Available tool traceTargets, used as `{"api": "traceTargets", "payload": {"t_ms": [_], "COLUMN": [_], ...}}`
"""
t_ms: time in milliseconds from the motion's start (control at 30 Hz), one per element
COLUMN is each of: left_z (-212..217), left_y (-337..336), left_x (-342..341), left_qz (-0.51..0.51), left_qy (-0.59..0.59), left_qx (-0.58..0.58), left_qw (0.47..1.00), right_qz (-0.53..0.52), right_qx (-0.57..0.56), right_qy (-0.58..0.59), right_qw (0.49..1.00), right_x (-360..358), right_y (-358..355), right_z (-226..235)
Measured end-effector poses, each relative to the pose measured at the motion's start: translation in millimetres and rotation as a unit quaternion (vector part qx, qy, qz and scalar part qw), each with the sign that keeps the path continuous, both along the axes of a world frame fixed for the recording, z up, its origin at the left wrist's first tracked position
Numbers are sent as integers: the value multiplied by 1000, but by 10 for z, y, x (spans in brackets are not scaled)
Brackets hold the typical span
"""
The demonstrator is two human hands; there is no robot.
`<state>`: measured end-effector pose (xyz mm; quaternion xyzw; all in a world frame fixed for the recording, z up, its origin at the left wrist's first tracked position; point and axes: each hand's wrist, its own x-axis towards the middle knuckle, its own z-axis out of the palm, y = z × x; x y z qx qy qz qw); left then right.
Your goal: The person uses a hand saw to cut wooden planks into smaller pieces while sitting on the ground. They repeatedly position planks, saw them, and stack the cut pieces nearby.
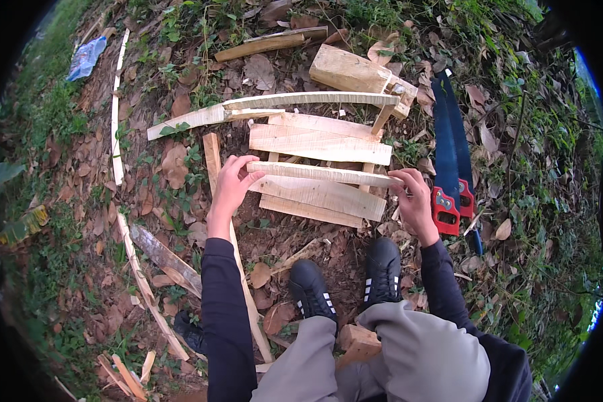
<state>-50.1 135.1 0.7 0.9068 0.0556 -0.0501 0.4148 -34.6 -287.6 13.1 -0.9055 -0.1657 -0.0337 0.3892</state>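
Observation:
A narrow wooden slat (325, 173) lies crosswise between my hands, over a row of sawn boards. My left hand (232, 185) pinches its left end, and my right hand (414, 198) grips the right end. Just beyond the slat lies a wide pale board (320, 145), with a second board (328, 125) past it. On the near side are another board (328, 193) and a thinner one (308, 210). Short crosspieces (380, 120) show in the gaps beneath the boards. Whether the slat touches the boards below, I cannot tell.
Two handsaws with red handles (446, 210) lie at the right. Beyond the boards are a long curved plank (275, 104) and a notched wooden block (352, 69). Long strips (147, 288) lie at the left, with a plastic bag (87, 58) farther off. Leaves cover the ground around my black shoes (313, 289).

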Motion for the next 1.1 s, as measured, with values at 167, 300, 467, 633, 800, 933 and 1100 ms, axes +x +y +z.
{"api": "traceTargets", "payload": {"t_ms": [167,300,467,633,800,933,1100], "left_z": [-135,-261,-492,-526,-515,-180,-320], "left_y": [-22,-90,-44,-96,-12,-189,-184], "left_x": [237,259,173,231,125,75,-74], "left_qz": [23,34,92,118,121,126,151], "left_qy": [89,12,23,70,35,-61,-2], "left_qx": [46,169,128,120,70,-308,-144], "left_qw": [995,985,987,983,990,941,978], "right_qz": [-59,-82,-49,-32,-90,-126,-123], "right_qx": [47,15,3,3,72,240,155], "right_qy": [129,138,147,111,285,188,156], "right_qw": [989,987,988,993,952,944,968], "right_x": [96,149,126,143,103,-8,-96], "right_y": [-34,-49,-22,-71,-36,-192,-87], "right_z": [-273,-411,-362,-469,-320,-376,-477]}}
